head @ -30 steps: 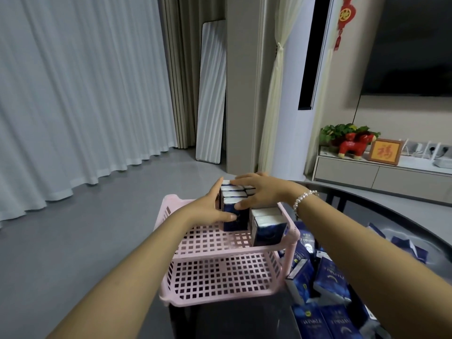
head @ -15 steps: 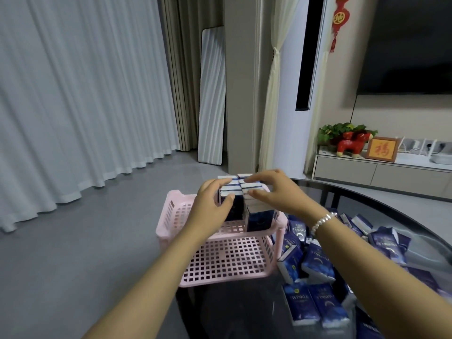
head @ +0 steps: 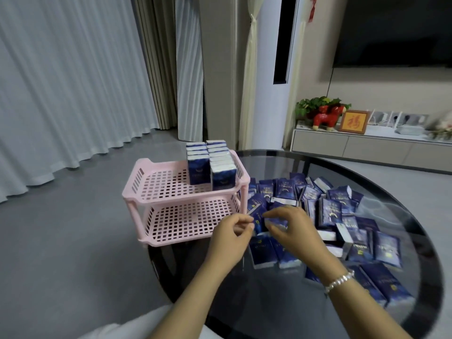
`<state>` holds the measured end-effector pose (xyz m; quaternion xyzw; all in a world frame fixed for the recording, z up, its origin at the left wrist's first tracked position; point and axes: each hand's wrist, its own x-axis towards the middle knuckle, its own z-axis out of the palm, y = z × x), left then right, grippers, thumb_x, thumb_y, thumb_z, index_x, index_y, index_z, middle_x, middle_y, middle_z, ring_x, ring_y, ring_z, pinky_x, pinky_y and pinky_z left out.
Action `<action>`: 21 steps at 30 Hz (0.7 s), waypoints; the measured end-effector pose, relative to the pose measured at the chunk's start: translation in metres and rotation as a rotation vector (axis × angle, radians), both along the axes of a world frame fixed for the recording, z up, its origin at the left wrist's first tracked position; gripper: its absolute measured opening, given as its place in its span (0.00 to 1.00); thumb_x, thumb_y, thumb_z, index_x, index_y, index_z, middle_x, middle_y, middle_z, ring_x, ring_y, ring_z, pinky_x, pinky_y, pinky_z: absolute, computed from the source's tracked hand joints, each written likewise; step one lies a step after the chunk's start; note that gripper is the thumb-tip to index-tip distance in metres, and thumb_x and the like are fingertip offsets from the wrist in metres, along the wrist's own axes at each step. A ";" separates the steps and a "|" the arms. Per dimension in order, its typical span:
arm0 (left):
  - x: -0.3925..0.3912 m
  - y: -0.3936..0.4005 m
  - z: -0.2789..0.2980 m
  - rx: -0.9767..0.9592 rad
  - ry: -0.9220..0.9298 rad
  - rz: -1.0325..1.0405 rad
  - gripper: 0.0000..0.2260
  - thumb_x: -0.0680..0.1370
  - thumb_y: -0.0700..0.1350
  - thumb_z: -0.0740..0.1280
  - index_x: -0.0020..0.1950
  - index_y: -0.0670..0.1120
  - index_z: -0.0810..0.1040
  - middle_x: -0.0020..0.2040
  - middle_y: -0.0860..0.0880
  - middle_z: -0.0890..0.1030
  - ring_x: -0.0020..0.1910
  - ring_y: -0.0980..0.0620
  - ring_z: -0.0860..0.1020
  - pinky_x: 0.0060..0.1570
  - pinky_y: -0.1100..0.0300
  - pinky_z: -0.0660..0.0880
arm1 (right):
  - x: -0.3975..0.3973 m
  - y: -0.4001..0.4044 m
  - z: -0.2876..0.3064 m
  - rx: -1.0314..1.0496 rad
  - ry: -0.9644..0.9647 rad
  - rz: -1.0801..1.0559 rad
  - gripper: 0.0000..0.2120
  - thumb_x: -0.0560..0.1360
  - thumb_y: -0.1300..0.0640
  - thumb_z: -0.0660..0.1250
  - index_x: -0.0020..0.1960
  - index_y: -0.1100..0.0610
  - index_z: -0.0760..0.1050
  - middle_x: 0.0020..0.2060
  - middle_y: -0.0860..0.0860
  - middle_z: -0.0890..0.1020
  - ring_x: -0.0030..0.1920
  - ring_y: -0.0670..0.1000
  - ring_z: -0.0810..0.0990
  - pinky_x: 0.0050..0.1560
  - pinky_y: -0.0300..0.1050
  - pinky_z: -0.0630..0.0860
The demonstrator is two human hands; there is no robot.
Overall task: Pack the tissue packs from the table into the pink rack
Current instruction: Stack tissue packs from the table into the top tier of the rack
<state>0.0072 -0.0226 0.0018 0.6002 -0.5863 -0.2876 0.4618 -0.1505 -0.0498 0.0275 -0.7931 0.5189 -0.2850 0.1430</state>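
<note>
Left hand: the left hand [head: 230,237] is held low over the near edge of the pile, fingers curled inward; whether a pack is gripped cannot be told from this view
Right hand: the right hand [head: 292,227] is spread over the same spot, fingertips bent down onto a dark blue pack; a firm grasp cannot be confirmed
Wrist: a white beaded bracelet [head: 338,281] is worn on the right wrist
Loose packs: a heap of dark blue plastic-wrapped tissue packs [head: 335,214] is scattered flat and tilted across the round black glass table [head: 420,243], just right of the rack
Rack: the pink two-tier perforated plastic rack [head: 171,192] is set at the table's left edge; its lower shelf holds nothing
Packed packs: two upright rows of blue tissue packs [head: 210,162] are stood on the upper shelf, against its right rear corner
Far side: a low white media cabinet [head: 354,145] is seen by the wall, with a red animal figurine [head: 326,117] and a framed gold picture [head: 354,122] on it
</note>
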 end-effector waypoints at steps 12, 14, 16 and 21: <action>-0.032 -0.015 -0.051 0.400 -0.397 0.172 0.31 0.69 0.66 0.68 0.61 0.46 0.70 0.60 0.48 0.72 0.61 0.47 0.73 0.54 0.54 0.72 | -0.021 0.014 -0.066 0.093 0.162 -0.286 0.16 0.74 0.48 0.66 0.58 0.54 0.77 0.53 0.51 0.78 0.57 0.53 0.72 0.52 0.44 0.72; -0.033 -0.017 -0.052 0.413 -0.436 0.161 0.30 0.68 0.67 0.68 0.61 0.48 0.71 0.60 0.48 0.71 0.61 0.47 0.73 0.54 0.54 0.72 | -0.020 0.015 -0.070 0.127 0.111 -0.294 0.19 0.73 0.49 0.68 0.62 0.55 0.75 0.55 0.52 0.77 0.58 0.54 0.72 0.53 0.44 0.72; -0.030 -0.016 -0.053 0.414 -0.394 0.148 0.29 0.66 0.67 0.70 0.59 0.49 0.72 0.57 0.49 0.71 0.59 0.48 0.75 0.53 0.54 0.74 | -0.022 0.012 -0.073 0.147 0.050 -0.298 0.21 0.72 0.52 0.70 0.63 0.58 0.74 0.55 0.53 0.76 0.58 0.54 0.73 0.54 0.44 0.72; -0.017 -0.004 -0.054 0.368 -0.231 0.092 0.25 0.64 0.57 0.77 0.53 0.49 0.71 0.52 0.50 0.70 0.54 0.49 0.75 0.54 0.54 0.74 | -0.022 0.015 -0.076 0.203 0.003 -0.278 0.22 0.69 0.52 0.73 0.60 0.57 0.75 0.51 0.53 0.82 0.57 0.56 0.75 0.55 0.46 0.73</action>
